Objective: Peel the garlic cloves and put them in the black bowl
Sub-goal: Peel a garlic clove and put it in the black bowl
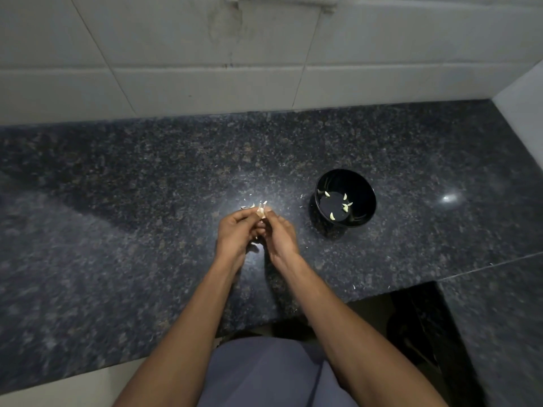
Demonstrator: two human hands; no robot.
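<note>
Granite counter point(147, 201) carries everything; landmark is the black bowl point(345, 198). Bowl sits upright and holds several peeled cloves point(344, 205). Left of the bowl, the left hand point(235, 230) and right hand point(280, 235) meet, fingers curled, both pinching one garlic clove point(261, 212) above the counter. Skin scraps point(249, 205) lie just beyond the hands, left of the bowl. Risks, judged: clove slips from the pinch and skids off the polished stone; loose skin clings and lands in the bowl; dim light hides leftover skin.
</note>
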